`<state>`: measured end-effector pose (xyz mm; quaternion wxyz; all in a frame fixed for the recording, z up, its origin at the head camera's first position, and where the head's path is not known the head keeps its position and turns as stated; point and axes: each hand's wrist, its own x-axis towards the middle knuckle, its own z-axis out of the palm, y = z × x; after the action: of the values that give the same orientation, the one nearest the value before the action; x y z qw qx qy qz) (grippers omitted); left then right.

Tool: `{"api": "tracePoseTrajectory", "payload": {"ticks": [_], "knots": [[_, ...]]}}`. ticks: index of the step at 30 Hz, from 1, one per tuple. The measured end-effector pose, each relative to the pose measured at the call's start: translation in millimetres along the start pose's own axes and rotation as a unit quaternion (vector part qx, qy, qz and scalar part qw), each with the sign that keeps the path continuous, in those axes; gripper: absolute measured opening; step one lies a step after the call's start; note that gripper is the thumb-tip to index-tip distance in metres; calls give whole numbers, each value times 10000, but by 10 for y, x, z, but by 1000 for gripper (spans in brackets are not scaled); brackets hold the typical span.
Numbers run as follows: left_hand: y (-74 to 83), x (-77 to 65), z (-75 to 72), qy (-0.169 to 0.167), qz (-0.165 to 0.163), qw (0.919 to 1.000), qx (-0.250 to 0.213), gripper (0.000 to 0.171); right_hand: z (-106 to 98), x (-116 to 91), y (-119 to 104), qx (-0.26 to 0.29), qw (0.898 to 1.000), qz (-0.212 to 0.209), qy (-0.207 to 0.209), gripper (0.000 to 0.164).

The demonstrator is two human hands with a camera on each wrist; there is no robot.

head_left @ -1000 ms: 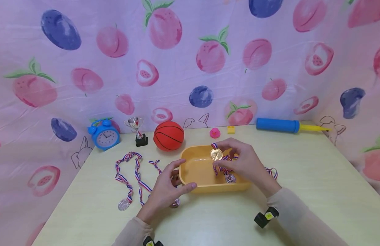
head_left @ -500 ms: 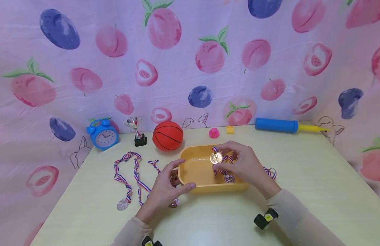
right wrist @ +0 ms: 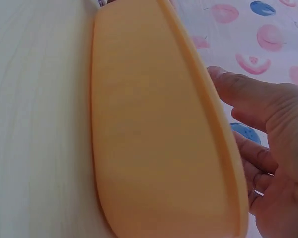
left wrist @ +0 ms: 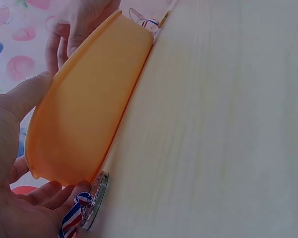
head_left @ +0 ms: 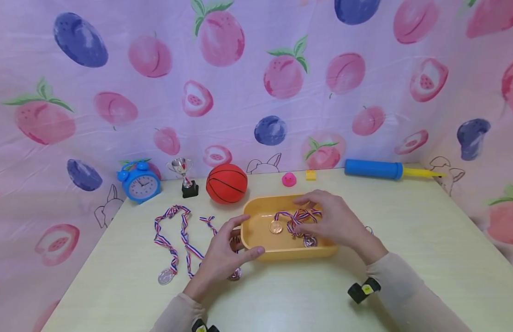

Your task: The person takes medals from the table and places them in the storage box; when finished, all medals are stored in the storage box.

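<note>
A yellow-orange plastic basin (head_left: 265, 254) sits on the table. My left hand (head_left: 223, 251) grips its left end, thumb at the near rim and fingers round the end wall. Inside lie a gold-coloured medal (head_left: 276, 227), a silver-coloured medal (head_left: 310, 240) and their tangled striped ribbons (head_left: 300, 216). Over the basin's right part, my right hand (head_left: 333, 219) hovers with loosely bent fingers, thumb and fingertips apart and nothing between them. The hand covers the right end of the basin. By my left fingers in the left wrist view is another medal (left wrist: 95, 201) on a ribbon.
Left on the table lies a silver medal (head_left: 165, 276) with its ribbon (head_left: 173, 212). Along the back stand a blue alarm clock (head_left: 142, 184), a trophy cup (head_left: 184, 177), a red ball (head_left: 226, 183), a pink duck (head_left: 289, 179), a yellow block (head_left: 310, 175) and a blue pump (head_left: 374, 169).
My right hand has let go of the gold-coloured medal, which has dropped onto the basin's floor, and the fingers have spread and drawn slightly right. The left hand stays on the basin.
</note>
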<state>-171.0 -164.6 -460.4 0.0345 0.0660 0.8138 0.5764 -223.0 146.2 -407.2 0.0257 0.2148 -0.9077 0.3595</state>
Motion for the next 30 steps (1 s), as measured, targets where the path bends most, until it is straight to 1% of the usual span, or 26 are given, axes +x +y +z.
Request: {"api": "tracePoseTrajectory", "payload": {"ticks": [5, 6, 9, 13, 17, 21, 26, 30], "knots": [[-6, 5, 6, -10, 78, 10000, -19, 89, -113, -27, 3, 137, 9988, -309, 345, 64], [-4, 5, 7, -12, 95, 10000, -14, 89, -138, -31, 1, 152, 9985, -316, 410, 64], [1, 3, 9, -19, 108, 9999, -20, 90, -212, -46, -4, 217, 9978, -299, 557, 64], [3, 0, 8, 14, 16, 10000, -4, 89, -312, -72, -15, 439, 9960, -202, 746, 63], [-1, 2, 4, 28, -27, 10000, 13, 89, -424, -116, -14, 640, 9928, -268, 977, 68], [0, 3, -1, -12, 47, 10000, -10, 91, -526, -173, 16, 739, 9900, -297, 1162, 71], [5, -3, -2, -72, 229, 9997, -18, 92, -624, -264, 98, 958, 9861, -151, 1352, 70], [9, -6, 1, -73, 256, 9996, 30, 92, -699, -362, 182, 1066, 9823, -98, 1537, 67]]}}
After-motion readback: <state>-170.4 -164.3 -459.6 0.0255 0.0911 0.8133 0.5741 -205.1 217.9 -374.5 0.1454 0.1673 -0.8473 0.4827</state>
